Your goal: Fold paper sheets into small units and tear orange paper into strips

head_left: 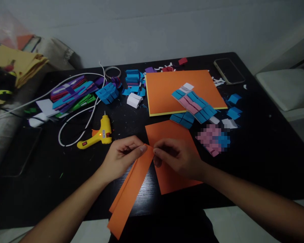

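My left hand (123,157) and my right hand (176,158) both pinch the far end of a folded orange paper strip (130,192) that slants down toward the table's near edge. The fingers of both hands are closed on the strip's top corner. Under my right hand lies a loose orange sheet (171,155) flat on the black table (53,175). A yellow glue gun (98,135) rests just left of my left hand, its small light glowing.
A larger orange sheet (167,89) at the back carries a blue and pink woven paper piece (195,104). Blue, white and pink paper bits lie around it. Coloured paper strips (73,94), a white cable (76,114), a tape roll (112,71) and a phone (229,71) sit farther back.
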`<state>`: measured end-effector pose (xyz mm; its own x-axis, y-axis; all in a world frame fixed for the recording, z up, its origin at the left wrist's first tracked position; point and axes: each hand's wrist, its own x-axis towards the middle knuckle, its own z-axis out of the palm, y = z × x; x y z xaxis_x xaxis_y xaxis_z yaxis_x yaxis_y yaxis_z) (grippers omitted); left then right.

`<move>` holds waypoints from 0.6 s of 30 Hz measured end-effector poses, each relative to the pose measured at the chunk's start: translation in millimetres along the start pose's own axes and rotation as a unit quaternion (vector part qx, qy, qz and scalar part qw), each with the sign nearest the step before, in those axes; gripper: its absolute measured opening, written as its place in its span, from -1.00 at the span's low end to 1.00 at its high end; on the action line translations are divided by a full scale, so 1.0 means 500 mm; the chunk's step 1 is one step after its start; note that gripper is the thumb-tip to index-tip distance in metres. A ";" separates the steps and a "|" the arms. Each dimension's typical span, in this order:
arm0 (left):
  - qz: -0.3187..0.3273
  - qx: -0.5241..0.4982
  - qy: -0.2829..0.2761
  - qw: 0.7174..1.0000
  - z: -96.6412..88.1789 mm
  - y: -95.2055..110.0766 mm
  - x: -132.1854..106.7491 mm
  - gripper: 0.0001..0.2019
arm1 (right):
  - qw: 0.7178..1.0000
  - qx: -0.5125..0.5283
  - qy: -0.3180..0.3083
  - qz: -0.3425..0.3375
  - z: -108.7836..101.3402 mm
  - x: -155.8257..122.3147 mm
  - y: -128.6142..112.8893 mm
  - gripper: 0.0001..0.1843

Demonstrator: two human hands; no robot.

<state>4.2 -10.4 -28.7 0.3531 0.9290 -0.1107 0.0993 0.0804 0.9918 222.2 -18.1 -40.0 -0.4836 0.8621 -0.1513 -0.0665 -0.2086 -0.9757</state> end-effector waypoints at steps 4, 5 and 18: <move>-0.003 -0.014 0.017 1.000 0.000 -0.004 0.002 -0.76 | 1.000 -0.022 0.002 -0.007 0.001 -0.001 0.000 -0.79; -0.002 -0.016 0.022 1.000 0.001 -0.004 0.003 -0.78 | 1.000 -0.029 0.001 -0.005 0.001 -0.002 -0.001 -0.79; -0.049 -0.016 0.005 0.999 -0.001 0.003 0.005 -0.71 | 0.996 -0.047 0.071 -0.028 -0.006 0.004 0.004 -0.77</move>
<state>4.7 -7.9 -27.5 0.3330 0.9201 -0.2063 0.1021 0.1823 0.9779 223.9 -15.3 -42.6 -0.3526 0.9293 -0.1097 -0.0056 -0.1194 -0.9928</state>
